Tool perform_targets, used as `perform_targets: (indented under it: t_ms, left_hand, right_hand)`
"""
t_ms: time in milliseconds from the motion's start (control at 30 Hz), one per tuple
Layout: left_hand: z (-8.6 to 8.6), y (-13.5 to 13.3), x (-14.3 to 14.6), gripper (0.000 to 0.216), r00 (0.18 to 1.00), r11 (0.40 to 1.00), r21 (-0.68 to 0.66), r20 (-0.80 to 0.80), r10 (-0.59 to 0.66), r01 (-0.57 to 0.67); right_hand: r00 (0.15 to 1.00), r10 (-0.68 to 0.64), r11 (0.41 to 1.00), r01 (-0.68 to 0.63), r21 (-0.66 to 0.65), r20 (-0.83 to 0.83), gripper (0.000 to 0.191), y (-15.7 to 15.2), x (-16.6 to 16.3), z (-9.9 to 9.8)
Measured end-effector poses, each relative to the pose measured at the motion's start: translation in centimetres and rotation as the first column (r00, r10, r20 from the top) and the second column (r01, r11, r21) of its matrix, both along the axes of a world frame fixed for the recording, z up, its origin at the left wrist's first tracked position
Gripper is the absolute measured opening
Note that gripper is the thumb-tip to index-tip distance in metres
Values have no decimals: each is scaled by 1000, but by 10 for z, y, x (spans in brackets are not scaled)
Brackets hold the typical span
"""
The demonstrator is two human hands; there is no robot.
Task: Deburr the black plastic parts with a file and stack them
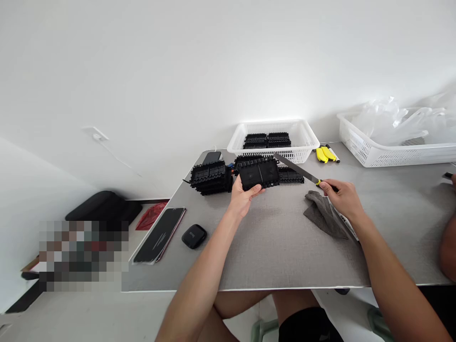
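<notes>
My left hand [244, 195] grips a flat black plastic part [258, 173] with toothed edges, its broad face turned towards me. In my right hand [341, 195] is a flat metal file [297, 167] with a black and yellow handle. The file points up and left, its tip close to the part's upper right corner; whether they touch I cannot tell. A stack of similar black parts [210, 178] lies left of my left hand. Another black part [291, 175] rests behind, partly hidden. Below my right hand lies a crumpled grey cloth [324, 216].
A white basket [306, 137] holding more black parts stands at the back. Yellow-handled tools [325, 154] lie beside it. Another white basket [392, 156] contains plastic bags. A phone-like black slab [160, 235] and a small black case [194, 236] are at left. Another person's arm [449, 242] shows at right.
</notes>
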State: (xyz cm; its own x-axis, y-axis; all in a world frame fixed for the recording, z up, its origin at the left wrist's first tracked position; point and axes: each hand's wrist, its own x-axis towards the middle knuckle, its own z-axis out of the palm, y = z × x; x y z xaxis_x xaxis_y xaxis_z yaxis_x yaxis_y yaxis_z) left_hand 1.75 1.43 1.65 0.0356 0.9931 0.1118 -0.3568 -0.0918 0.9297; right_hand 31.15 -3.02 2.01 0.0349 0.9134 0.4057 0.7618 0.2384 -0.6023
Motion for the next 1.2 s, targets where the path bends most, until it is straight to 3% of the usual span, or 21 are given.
perform_targets:
  t_ms: [200,500,733,1000,1200]
  left_hand:
    - [-5,2,2,62,1000,1000,13,-18,5,-5]
    - [-6,-4,8,61,996,998,4,-63,-55,56]
    - [-7,0,5,63,998,1000,-3,-55,-12,12]
    - [-4,-4,7,62,997,999,-13,-61,-44,43]
    - [-5,-3,8,60,998,999,-22,-52,-36,35]
  right_hand:
    - [995,-28,999,23,-45,-97,49,1,3,0]
    - [987,146,981,-153,-116,-66,48,0,-14,0]
    - [996,77,992,-80,-96,-36,49,3,5,0]
    - [987,141,982,-149,-113,-76,49,1,-18,-3]
    - [994,101,989,-106,-102,-48,49,5,-6,-5]
